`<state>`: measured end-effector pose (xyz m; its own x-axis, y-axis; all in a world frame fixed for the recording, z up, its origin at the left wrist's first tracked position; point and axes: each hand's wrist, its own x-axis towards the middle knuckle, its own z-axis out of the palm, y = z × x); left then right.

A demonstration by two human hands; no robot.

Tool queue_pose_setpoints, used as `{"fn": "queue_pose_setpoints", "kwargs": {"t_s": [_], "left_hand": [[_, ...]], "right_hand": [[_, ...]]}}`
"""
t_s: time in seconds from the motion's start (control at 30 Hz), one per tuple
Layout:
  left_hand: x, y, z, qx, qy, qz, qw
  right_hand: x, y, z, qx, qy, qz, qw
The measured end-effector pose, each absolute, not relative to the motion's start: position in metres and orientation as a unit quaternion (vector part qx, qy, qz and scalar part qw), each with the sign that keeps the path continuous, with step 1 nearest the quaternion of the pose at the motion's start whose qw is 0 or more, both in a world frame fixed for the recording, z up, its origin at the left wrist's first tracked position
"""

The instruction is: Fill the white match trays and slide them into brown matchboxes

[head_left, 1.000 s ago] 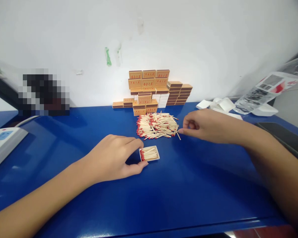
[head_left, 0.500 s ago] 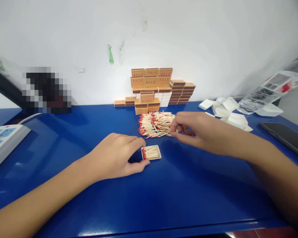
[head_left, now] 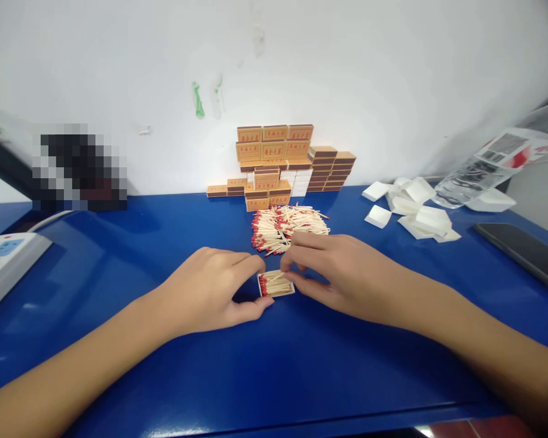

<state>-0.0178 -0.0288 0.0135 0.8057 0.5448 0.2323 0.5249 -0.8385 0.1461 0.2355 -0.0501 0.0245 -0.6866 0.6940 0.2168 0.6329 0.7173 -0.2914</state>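
Note:
A small white matchbox tray (head_left: pixel 278 294) lies on the blue table, holding red-headed matches with their heads to the left. My left hand (head_left: pixel 223 286) grips the tray's left end between thumb and forefinger. Over the tray's right end, my right hand (head_left: pixel 333 267) pinches a match (head_left: pixel 279 275) by its plain end, its red head over the others in the tray. Just behind my hands lies a big heap of loose matches (head_left: pixel 274 228), partly covered by my right fingers.
Stacked matchboxes (head_left: pixel 274 150) stand against the wall behind the heap. White empty trays (head_left: pixel 420 191), a plastic bottle (head_left: pixel 466 176) and a black phone (head_left: pixel 520 249) lie at the right. A power strip (head_left: pixel 13 261) sits at the left edge.
My right hand has moved from the right side of the match heap, left and nearer, to the tray with a match. My left hand keeps its hold on the tray.

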Motion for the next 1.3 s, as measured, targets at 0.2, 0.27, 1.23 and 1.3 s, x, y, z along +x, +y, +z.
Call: {"fn": "queue_pose_setpoints", "kwargs": {"t_s": [0.2,0.27,1.23,1.3], "left_hand": [[-0.018,-0.029,0.011,0.953,0.264,0.144,0.033],[-0.019,-0.028,0.011,0.954,0.263,0.140,0.030],[-0.018,-0.028,0.012,0.953,0.273,0.133,0.017],[-0.019,-0.029,0.012,0.952,0.275,0.132,0.013]], "right_hand": [[0.229,-0.050,0.020,-0.358,-0.916,0.120,0.138],[0.228,-0.051,0.018,-0.364,-0.915,0.112,0.134],[0.317,0.011,0.022,-0.477,-0.870,0.105,0.066],[0.316,0.012,0.020,-0.479,-0.867,0.121,0.060]]}}
